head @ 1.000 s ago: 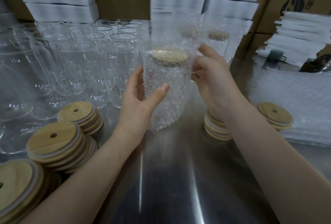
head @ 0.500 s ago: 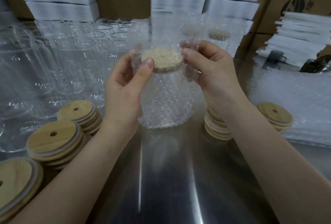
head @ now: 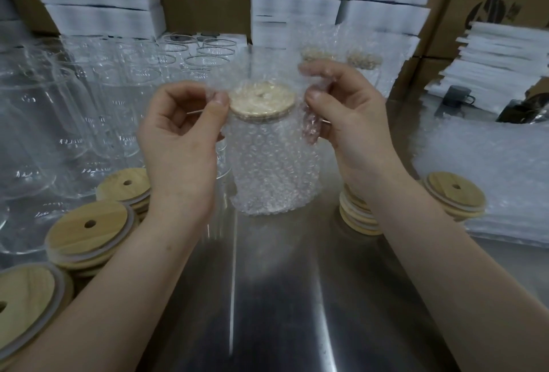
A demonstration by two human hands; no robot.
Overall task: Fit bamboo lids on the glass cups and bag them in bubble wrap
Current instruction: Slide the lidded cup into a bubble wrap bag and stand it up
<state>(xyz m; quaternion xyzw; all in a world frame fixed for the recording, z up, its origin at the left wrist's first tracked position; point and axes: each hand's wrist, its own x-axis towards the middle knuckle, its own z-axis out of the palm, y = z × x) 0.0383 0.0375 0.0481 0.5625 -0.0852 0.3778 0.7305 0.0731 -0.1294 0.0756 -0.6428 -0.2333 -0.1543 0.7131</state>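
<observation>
A glass cup with a bamboo lid (head: 263, 100) stands upright inside a clear bubble wrap bag (head: 274, 169) at the middle of the steel table (head: 282, 297). My left hand (head: 181, 139) pinches the bag's left top edge beside the lid. On the other side my right hand (head: 350, 122) pinches the bag's right top edge. The open mouth of the bag rises above the lid. Stacks of loose bamboo lids (head: 89, 232) lie at the left, and a short stack of lids (head: 358, 217) sits under my right wrist.
Several bare glass cups (head: 98, 98) crowd the left and back. Two bagged, lidded cups (head: 361, 59) stand behind my right hand. A pile of bubble wrap bags (head: 487, 163) with a lid stack (head: 453, 196) on it lies right. White boxes (head: 297, 0) and cartons line the back.
Both hands moved from the sides of the bagged cup up to the bag's top edges at lid height, and the bag's mouth is now pulled apart wider.
</observation>
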